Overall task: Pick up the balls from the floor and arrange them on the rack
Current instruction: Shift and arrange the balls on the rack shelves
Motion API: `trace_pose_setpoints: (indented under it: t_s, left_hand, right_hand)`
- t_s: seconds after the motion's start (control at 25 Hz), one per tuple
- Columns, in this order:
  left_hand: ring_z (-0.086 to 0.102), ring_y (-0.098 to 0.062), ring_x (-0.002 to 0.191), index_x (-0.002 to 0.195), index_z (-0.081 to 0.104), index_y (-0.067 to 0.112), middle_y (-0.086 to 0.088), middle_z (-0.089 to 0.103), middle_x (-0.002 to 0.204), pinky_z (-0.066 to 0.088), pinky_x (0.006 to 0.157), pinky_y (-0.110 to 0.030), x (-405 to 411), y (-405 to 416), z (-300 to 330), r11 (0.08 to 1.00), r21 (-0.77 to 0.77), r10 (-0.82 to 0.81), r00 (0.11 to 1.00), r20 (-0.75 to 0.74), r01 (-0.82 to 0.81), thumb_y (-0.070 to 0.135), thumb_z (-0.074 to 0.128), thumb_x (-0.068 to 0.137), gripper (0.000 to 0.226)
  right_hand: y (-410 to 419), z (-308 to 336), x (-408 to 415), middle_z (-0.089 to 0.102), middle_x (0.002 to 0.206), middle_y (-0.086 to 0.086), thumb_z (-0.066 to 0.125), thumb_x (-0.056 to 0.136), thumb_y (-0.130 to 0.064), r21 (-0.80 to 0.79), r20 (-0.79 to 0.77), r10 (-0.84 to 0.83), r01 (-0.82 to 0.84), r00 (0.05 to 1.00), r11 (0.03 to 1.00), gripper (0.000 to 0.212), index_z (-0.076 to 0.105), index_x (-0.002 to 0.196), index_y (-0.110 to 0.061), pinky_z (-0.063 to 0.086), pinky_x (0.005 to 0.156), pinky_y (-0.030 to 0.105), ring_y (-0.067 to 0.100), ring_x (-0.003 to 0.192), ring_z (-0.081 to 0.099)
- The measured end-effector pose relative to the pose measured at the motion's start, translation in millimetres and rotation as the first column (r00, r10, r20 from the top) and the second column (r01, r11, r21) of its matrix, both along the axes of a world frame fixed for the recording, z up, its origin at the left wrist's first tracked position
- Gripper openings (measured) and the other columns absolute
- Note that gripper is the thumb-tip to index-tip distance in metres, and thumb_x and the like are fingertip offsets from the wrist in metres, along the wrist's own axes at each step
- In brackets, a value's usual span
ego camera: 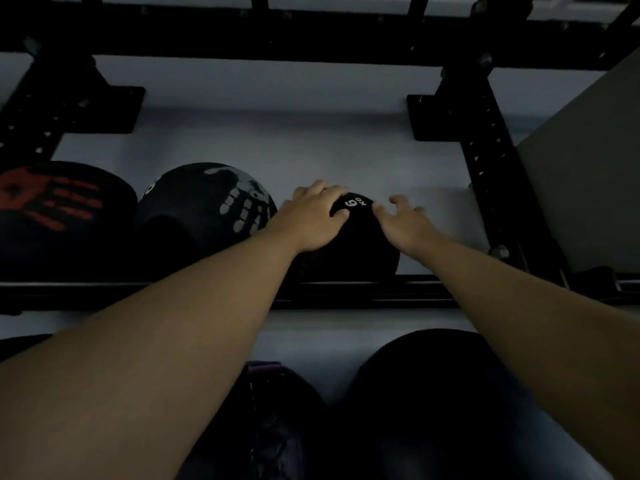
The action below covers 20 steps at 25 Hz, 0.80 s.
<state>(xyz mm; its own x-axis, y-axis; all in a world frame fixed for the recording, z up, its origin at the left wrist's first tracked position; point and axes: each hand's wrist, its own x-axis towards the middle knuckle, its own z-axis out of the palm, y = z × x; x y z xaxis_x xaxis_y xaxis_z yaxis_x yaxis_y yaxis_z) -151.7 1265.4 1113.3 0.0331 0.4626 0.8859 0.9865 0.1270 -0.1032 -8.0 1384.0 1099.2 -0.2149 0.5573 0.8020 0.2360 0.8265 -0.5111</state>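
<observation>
A black ball marked "6 KG" (360,244) rests on the black rack's front rail (363,289), to the right of two bigger balls. My left hand (311,216) lies over its upper left side with the fingers curved around it. On the ball's upper right, my right hand (405,220) has its fingers spread and only the thumb touching near the label. Beside it sits a black ball with a grey handprint (207,202), and a black ball with a red handprint (52,209) is at the far left.
Black rack uprights stand at the left (31,133) and right (485,161), with a crossbar (311,36) above. A grey panel (588,168) fills the right side. Free rail shows right of the 6 kg ball. Dark rounded shapes (433,393) lie below; I cannot tell what they are.
</observation>
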Motion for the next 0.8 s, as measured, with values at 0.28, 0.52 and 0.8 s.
trace_pose_setpoints:
  t_s: [0.28, 0.52, 0.8]
  left_hand:
    - [0.016, -0.032, 0.162, 0.167, 0.027, 0.039, 0.002, 0.017, 0.176, 0.02, 0.129, -0.048, -31.1, 27.4, -3.3, 0.996, -0.039, -0.078, 0.993, 0.093, 0.082, 0.044, 0.037, 0.113, 0.055]
    - [0.012, -0.033, 0.163, 0.169, 0.021, 0.036, -0.001, 0.011, 0.178, 0.016, 0.13, -0.048, -44.8, 26.5, -9.8, 0.996, -0.015, -0.087, 0.99, 0.108, 0.089, 0.044, 0.035, 0.114, 0.057]
    - [0.023, -0.037, 0.161, 0.17, 0.021, 0.034, -0.003, 0.024, 0.178, 0.014, 0.13, -0.053, -43.0, -15.7, 1.4, 0.981, -0.083, 0.17, 0.984, -0.053, -0.174, 0.048, 0.037, 0.112, 0.062]
  right_hand:
    - [5.4, 0.5, -48.4, -0.001, 0.178, 0.025, 0.019, 0.103, -0.073, -0.072, 0.017, 0.047, -0.045, 0.999, 0.996, 0.081, -0.002, 0.171, -0.034, 0.017, 0.128, 0.058, 0.051, 0.16, 0.016]
    - [4.0, 0.7, -69.1, 0.005, 0.176, 0.025, 0.019, 0.102, -0.074, 0.011, -0.002, -0.036, 0.036, 0.999, 0.999, 0.08, 0.003, 0.17, -0.036, 0.016, 0.126, 0.06, 0.056, 0.158, 0.014]
    - [-13.8, 18.9, -59.3, 0.019, 0.176, 0.02, 0.028, 0.103, -0.07, 0.192, 0.073, -0.165, 0.148, 0.984, 0.97, 0.073, 0.022, 0.168, -0.037, 0.019, 0.127, 0.06, 0.047, 0.16, 0.02]
